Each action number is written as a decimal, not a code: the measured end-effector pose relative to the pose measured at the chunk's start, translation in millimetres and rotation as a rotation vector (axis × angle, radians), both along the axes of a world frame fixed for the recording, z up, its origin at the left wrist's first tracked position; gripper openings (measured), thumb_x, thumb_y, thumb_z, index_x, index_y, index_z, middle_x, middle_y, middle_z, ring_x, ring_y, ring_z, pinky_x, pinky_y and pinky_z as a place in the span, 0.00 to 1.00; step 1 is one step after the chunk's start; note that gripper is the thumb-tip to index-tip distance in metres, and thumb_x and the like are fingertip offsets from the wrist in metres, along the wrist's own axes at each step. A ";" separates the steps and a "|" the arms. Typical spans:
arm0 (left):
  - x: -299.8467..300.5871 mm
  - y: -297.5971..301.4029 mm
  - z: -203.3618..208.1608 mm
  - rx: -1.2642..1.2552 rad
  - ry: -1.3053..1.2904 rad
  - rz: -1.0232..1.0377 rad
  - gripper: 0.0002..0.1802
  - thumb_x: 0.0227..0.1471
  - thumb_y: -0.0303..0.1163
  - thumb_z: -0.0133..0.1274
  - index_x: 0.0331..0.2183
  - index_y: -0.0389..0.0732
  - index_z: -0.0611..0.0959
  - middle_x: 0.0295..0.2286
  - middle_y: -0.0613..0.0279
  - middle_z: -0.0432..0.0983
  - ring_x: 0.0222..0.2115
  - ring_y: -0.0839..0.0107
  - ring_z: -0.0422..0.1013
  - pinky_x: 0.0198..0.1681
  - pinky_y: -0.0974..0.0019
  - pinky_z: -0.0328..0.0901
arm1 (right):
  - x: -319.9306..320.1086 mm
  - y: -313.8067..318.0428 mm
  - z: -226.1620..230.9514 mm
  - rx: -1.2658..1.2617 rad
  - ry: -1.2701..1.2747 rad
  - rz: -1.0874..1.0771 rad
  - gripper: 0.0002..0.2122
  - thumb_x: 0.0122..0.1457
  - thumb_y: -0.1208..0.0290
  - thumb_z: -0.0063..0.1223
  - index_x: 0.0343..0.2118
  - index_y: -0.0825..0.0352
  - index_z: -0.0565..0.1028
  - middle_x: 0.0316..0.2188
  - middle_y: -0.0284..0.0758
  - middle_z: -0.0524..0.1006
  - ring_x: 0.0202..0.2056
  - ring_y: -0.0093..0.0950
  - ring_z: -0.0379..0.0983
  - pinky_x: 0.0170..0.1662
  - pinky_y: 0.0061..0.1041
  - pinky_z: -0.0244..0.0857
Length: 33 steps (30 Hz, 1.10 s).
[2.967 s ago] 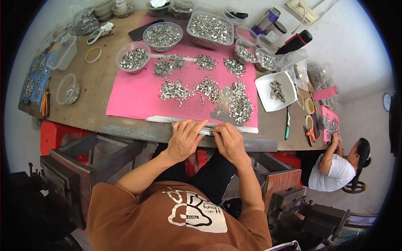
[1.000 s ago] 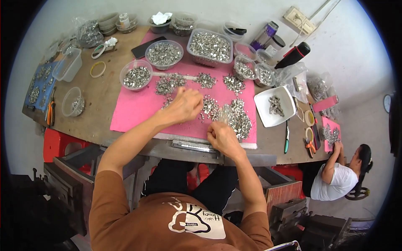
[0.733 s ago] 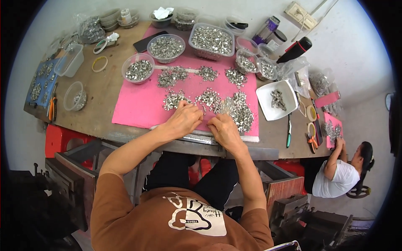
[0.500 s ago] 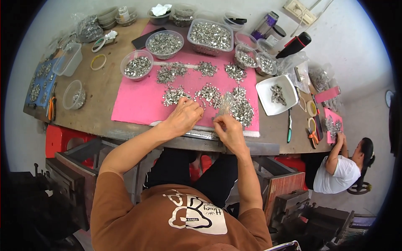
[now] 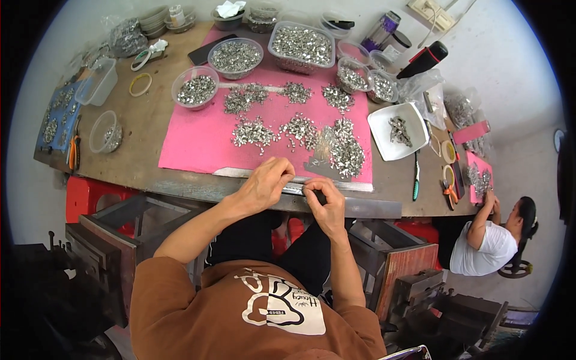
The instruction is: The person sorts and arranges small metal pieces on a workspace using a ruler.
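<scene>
My left hand [image 5: 268,182] is at the front edge of the table, its fingers pinched together. Close on its right, my right hand [image 5: 327,207] is also closed in a pinch. Whatever small piece either hand holds is hidden by the fingers. Between the hands shows a narrow silver metal strip [image 5: 293,189] along the table edge. Beyond them lies a pink mat [image 5: 198,147] bearing several heaps of small shiny metal pieces. The nearest heaps are a left one [image 5: 253,133], a middle one [image 5: 299,132] and a larger right one [image 5: 347,153], beside a flat grey plate [image 5: 321,166].
Plastic tubs of metal pieces [image 5: 195,90] line the mat's far side. To the right are a white tray [image 5: 378,133] with darker pieces and a green-black handled tool [image 5: 415,186]. Orange-handled pliers [image 5: 74,153] lie at left. A co-worker [image 5: 486,246] sits at far right.
Both hands have drawn back toward me to the table edge. My right hand has left the grey plate by the right heap, which now shows more fully.
</scene>
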<state>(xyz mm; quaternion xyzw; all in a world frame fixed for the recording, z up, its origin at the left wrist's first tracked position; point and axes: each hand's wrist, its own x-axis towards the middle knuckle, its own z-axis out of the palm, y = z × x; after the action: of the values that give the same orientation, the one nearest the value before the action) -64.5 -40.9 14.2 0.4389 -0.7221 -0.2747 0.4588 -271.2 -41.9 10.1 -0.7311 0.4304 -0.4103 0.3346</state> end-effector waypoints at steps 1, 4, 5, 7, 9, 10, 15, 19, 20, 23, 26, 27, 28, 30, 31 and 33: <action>-1.7 1.7 -0.7 0.000 -0.002 0.001 0.03 0.56 0.23 0.52 0.34 0.35 0.75 0.28 0.55 0.72 0.31 0.56 0.69 0.37 0.57 0.64 | 1.4 0.4 0.1 -0.017 0.005 -0.010 0.04 0.55 0.81 0.60 0.33 0.70 0.78 0.36 0.38 0.80 0.37 0.30 0.77 0.43 0.27 0.69; -7.2 6.5 -3.3 -0.020 -0.030 -0.004 0.04 0.55 0.23 0.53 0.34 0.35 0.75 0.29 0.56 0.72 0.31 0.56 0.68 0.37 0.56 0.63 | 1.8 1.7 -3.9 -0.089 0.042 -0.021 0.05 0.54 0.81 0.60 0.34 0.70 0.78 0.35 0.38 0.80 0.37 0.32 0.77 0.42 0.29 0.69; -8.5 7.4 -4.0 -0.049 -0.076 0.000 0.04 0.54 0.23 0.53 0.33 0.36 0.75 0.29 0.56 0.71 0.31 0.57 0.68 0.38 0.57 0.62 | 2.2 1.9 -4.8 -0.147 0.073 -0.021 0.05 0.54 0.82 0.60 0.34 0.69 0.78 0.35 0.39 0.80 0.37 0.33 0.77 0.42 0.29 0.69; -11.2 8.7 -6.4 -0.078 -0.122 0.003 0.04 0.54 0.23 0.53 0.33 0.36 0.75 0.30 0.57 0.71 0.32 0.57 0.67 0.39 0.57 0.61 | 3.0 4.4 -3.2 -0.282 0.152 -0.012 0.06 0.53 0.82 0.60 0.35 0.69 0.78 0.34 0.39 0.79 0.37 0.36 0.76 0.42 0.32 0.69; -13.7 8.8 -8.4 -0.121 -0.142 0.010 0.04 0.54 0.24 0.54 0.33 0.38 0.76 0.29 0.58 0.72 0.32 0.58 0.68 0.41 0.57 0.59 | 2.5 6.0 -2.9 -0.419 0.232 -0.003 0.07 0.53 0.82 0.59 0.36 0.69 0.77 0.33 0.39 0.79 0.38 0.39 0.76 0.42 0.35 0.68; -14.2 8.7 -8.3 -0.121 -0.142 0.008 0.04 0.54 0.24 0.54 0.33 0.38 0.76 0.29 0.58 0.72 0.32 0.58 0.68 0.41 0.57 0.59 | 1.4 6.2 -5.0 -0.415 0.208 -0.005 0.08 0.54 0.82 0.59 0.37 0.68 0.78 0.34 0.38 0.79 0.38 0.36 0.77 0.43 0.33 0.68; -15.0 8.0 -10.7 -0.165 -0.200 0.015 0.04 0.54 0.25 0.55 0.33 0.39 0.76 0.30 0.59 0.73 0.33 0.59 0.70 0.44 0.58 0.60 | -8.6 9.1 -22.4 0.164 -0.395 -0.115 0.08 0.63 0.81 0.55 0.44 0.72 0.77 0.40 0.36 0.82 0.41 0.22 0.77 0.48 0.21 0.69; -15.1 6.3 -9.7 -0.197 -0.240 0.019 0.04 0.54 0.25 0.55 0.33 0.39 0.76 0.30 0.59 0.74 0.33 0.59 0.70 0.44 0.58 0.61 | -13.6 5.1 -33.0 0.179 -0.419 -0.134 0.08 0.65 0.81 0.53 0.46 0.73 0.76 0.39 0.38 0.82 0.42 0.24 0.78 0.48 0.22 0.69; -15.8 6.3 -11.3 -0.221 -0.252 0.024 0.04 0.54 0.25 0.56 0.33 0.39 0.76 0.30 0.59 0.74 0.33 0.59 0.70 0.44 0.57 0.61 | -13.7 5.6 -33.1 0.178 -0.420 -0.135 0.08 0.65 0.81 0.53 0.46 0.73 0.76 0.39 0.38 0.82 0.42 0.24 0.78 0.48 0.22 0.69; -16.6 7.2 -11.2 -0.269 -0.306 0.038 0.05 0.53 0.25 0.57 0.33 0.39 0.77 0.30 0.59 0.74 0.34 0.58 0.70 0.44 0.56 0.62 | -12.4 4.1 -31.0 0.151 -0.430 -0.137 0.08 0.65 0.80 0.53 0.45 0.73 0.76 0.39 0.36 0.82 0.40 0.21 0.77 0.45 0.20 0.69; -16.8 12.7 -12.6 -0.305 -0.380 0.039 0.06 0.52 0.27 0.58 0.34 0.40 0.79 0.32 0.60 0.75 0.35 0.59 0.70 0.46 0.56 0.62 | -14.9 7.4 -32.0 0.139 -0.425 -0.141 0.07 0.65 0.79 0.53 0.44 0.72 0.77 0.39 0.35 0.81 0.38 0.19 0.75 0.42 0.18 0.68; -15.1 13.8 -12.7 -0.308 -0.413 0.037 0.07 0.51 0.28 0.60 0.35 0.40 0.81 0.33 0.61 0.76 0.36 0.60 0.71 0.48 0.55 0.62 | -17.1 8.9 -35.3 0.167 -0.402 -0.138 0.07 0.65 0.80 0.52 0.44 0.72 0.77 0.39 0.35 0.81 0.40 0.20 0.76 0.45 0.19 0.68; -13.9 14.4 -11.2 -0.331 -0.426 0.041 0.07 0.51 0.28 0.60 0.35 0.40 0.81 0.33 0.61 0.76 0.36 0.60 0.71 0.48 0.55 0.62 | -18.1 8.8 -37.7 0.193 -0.379 -0.135 0.06 0.66 0.80 0.51 0.44 0.72 0.76 0.39 0.35 0.80 0.42 0.22 0.77 0.48 0.20 0.68; -13.0 19.1 -9.1 -0.408 -0.461 0.058 0.08 0.53 0.33 0.60 0.36 0.42 0.82 0.34 0.62 0.75 0.38 0.62 0.70 0.52 0.53 0.60 | -17.5 9.0 -36.9 0.169 -0.366 -0.127 0.06 0.66 0.80 0.51 0.43 0.72 0.77 0.39 0.34 0.80 0.41 0.21 0.76 0.46 0.19 0.67; -9.5 18.8 -10.5 -0.363 -0.481 0.027 0.10 0.53 0.37 0.60 0.38 0.44 0.82 0.36 0.64 0.77 0.38 0.63 0.71 0.57 0.47 0.57 | -16.5 7.9 -36.7 0.164 -0.340 -0.127 0.06 0.65 0.81 0.51 0.42 0.72 0.78 0.39 0.34 0.80 0.40 0.19 0.75 0.45 0.18 0.66; -1.7 5.3 1.2 -0.249 -0.482 0.012 0.09 0.54 0.36 0.60 0.38 0.45 0.83 0.35 0.65 0.79 0.39 0.65 0.72 0.57 0.47 0.56 | -18.4 8.3 -36.2 0.148 -0.335 -0.115 0.05 0.65 0.81 0.51 0.41 0.72 0.78 0.38 0.33 0.79 0.39 0.19 0.74 0.44 0.18 0.66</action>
<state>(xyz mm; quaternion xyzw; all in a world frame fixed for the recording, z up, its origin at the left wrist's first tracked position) -66.2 -35.6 15.4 0.4360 -0.8362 -0.0684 0.3257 -289.7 -33.7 -26.1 -0.6002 0.4387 -0.5117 0.4306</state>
